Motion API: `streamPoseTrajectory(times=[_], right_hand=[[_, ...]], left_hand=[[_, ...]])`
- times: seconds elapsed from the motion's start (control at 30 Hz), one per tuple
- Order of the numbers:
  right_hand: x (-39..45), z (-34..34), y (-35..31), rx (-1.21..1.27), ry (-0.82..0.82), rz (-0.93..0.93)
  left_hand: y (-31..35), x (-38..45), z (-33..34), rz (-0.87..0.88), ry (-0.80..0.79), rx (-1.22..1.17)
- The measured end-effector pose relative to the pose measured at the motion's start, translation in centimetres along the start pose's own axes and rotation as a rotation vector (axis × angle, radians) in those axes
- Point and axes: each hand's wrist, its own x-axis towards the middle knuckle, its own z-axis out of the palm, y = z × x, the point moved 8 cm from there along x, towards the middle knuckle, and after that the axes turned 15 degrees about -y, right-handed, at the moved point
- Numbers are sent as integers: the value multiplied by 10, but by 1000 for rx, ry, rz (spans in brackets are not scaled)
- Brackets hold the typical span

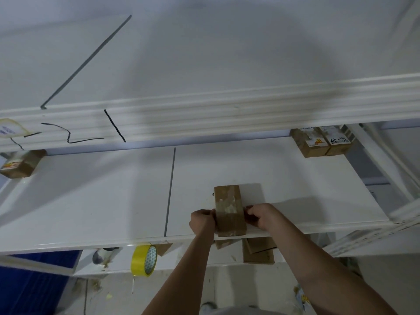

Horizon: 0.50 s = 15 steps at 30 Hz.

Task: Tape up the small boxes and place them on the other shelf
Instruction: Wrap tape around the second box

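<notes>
Both hands are gripping the taped box (230, 211) sitting at the shelf (102, 201) front edge: left hand (202, 221), right hand (261, 217) clamping its sides. Below shelf: tape roll (144, 260); boxes (259, 251) partly hidden.

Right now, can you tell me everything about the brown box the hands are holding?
The brown box is a small, oblong cardboard carton with shiny clear tape over its top. It lies flat near the front edge of the white shelf. The left hand and right hand hold its two long sides, fingers curled against them.
</notes>
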Motion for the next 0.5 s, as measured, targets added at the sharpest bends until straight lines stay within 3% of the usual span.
streamPoseTrajectory(times=[0.23, 0.4, 0.5], right_hand=[[-33, 10, -6, 47, 36, -21], [-58, 11, -15, -60, 182, -86], [-69, 8, -29, -247, 331, -264]], left_hand=[[11, -12, -2, 109, 80, 159], [15, -16, -5, 94, 82, 235], [14, -15, -8, 94, 80, 202]])
